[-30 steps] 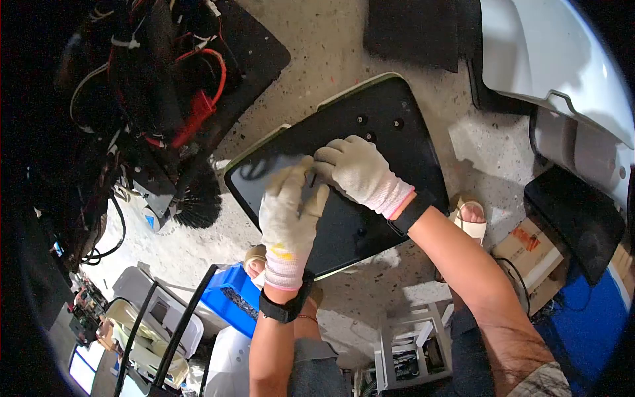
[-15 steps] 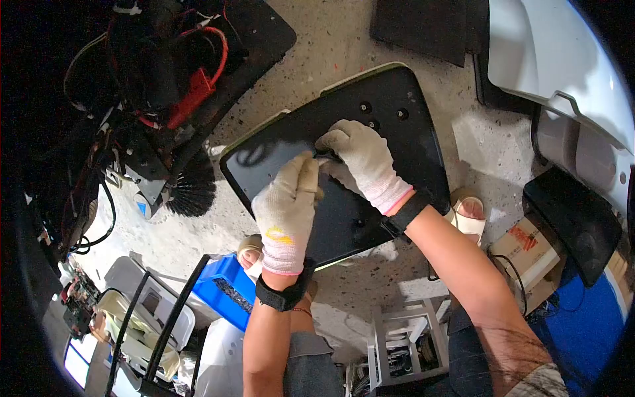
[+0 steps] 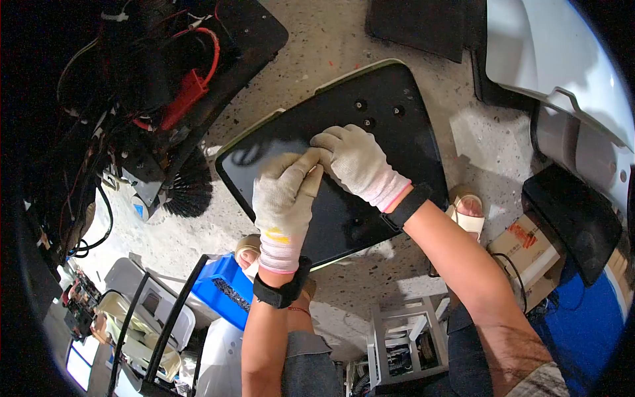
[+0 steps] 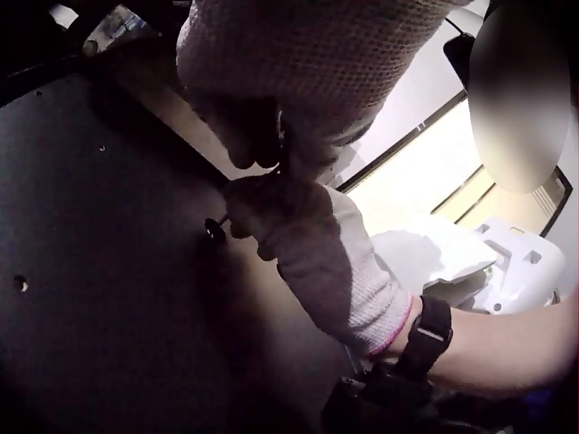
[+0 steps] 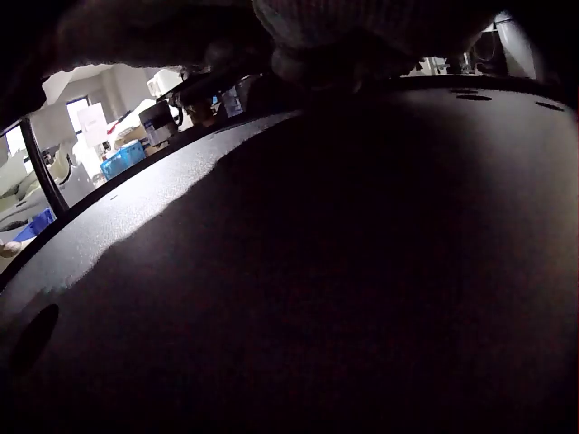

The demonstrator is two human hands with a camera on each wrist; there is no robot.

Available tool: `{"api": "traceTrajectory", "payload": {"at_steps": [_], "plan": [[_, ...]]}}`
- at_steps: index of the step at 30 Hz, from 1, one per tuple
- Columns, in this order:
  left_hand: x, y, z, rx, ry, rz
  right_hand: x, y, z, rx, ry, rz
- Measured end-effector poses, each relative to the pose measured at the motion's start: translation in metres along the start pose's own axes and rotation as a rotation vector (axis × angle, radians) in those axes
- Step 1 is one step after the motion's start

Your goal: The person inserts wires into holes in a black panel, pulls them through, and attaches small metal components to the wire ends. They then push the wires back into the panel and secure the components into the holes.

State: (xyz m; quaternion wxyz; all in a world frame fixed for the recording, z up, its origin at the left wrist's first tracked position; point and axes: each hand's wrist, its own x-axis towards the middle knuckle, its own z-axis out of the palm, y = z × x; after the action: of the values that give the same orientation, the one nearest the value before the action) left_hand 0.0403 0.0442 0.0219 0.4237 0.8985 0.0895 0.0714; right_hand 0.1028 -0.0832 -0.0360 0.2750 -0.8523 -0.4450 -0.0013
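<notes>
Knitted white gloves cover both hands, which meet fingertip to fingertip on the black panel (image 3: 397,142). Right hand (image 3: 354,162): fingers curled, pinching a small fastener (image 4: 214,229) that stands against the panel face. Left hand (image 3: 284,198): lies along the panel with its fingertips bunched against those of the right hand; whether they grip anything cannot be told. Each wrist carries a black band (image 3: 281,291). The panel lies flat on the speckled floor (image 3: 317,46), corners rounded, with three holes (image 3: 369,122) just beyond the right hand. A sandalled foot (image 3: 469,215) sits beside its right edge. Farther out: black brush (image 3: 192,188) and red wiring (image 3: 192,86) to the left, blue crate (image 3: 228,291) below, cardboard box (image 3: 529,245) and white bodywork (image 3: 549,53) to the right.
</notes>
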Motion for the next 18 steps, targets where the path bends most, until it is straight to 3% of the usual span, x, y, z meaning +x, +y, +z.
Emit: {"api": "traceTrajectory", "payload": {"at_steps": [3, 5, 12, 14, 15, 17, 18], "plan": [[-0.001, -0.006, 0.001, 0.093, -0.016, 0.044, -0.003, -0.003, 0.0, 0.099, 0.048, 0.067], [0.0, -0.004, 0.003, 0.158, 0.052, 0.066, -0.004, -0.008, 0.001, 0.265, 0.113, 0.372], [0.002, 0.005, 0.009, 0.047, 0.087, -0.032, 0.002, -0.009, 0.004, 0.2, 0.081, 0.349], [0.0, 0.008, 0.006, -0.167, 0.037, -0.21, 0.006, -0.005, -0.003, 0.211, 0.081, 0.169], [-0.003, 0.006, 0.004, -0.168, 0.036, -0.209, 0.006, -0.003, -0.003, 0.21, 0.082, 0.17], [-0.009, -0.004, -0.003, -0.614, -0.065, -0.334, 0.005, 0.002, -0.001, 0.078, -0.039, 0.043], [-0.007, -0.004, -0.005, -0.615, -0.066, -0.334, 0.004, 0.005, -0.002, 0.078, -0.039, 0.043]]}}
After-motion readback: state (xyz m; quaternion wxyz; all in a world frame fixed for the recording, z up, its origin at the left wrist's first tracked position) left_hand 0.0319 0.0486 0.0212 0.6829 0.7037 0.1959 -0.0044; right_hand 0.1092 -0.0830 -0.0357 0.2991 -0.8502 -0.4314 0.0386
